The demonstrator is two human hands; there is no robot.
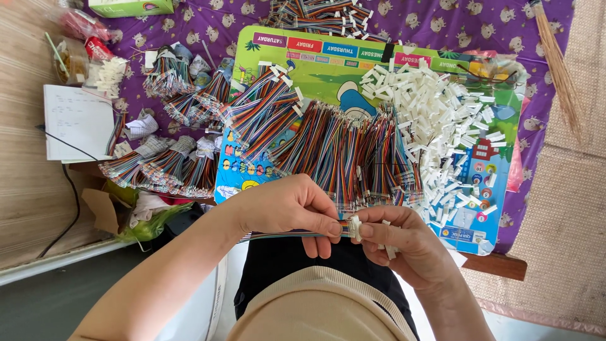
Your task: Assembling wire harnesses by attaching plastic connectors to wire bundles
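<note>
My left hand [287,208] pinches a flat rainbow ribbon cable [284,235] near its end, just above my lap. My right hand [404,243] grips a small white plastic connector [355,227] against the cable's end, and a second white piece shows between its fingers. The two hands meet at the connector. Right behind them a row of loose multicoloured ribbon cables [347,155] lies on a colourful board [328,66], beside a heap of white connectors [442,120].
Bundled cables [170,164] lie at the left on a purple patterned cloth [435,22], with more cables [322,16] at the top. A white notepad [76,123] and a black cord [69,189] lie on the left mat. A broom [558,63] rests at right.
</note>
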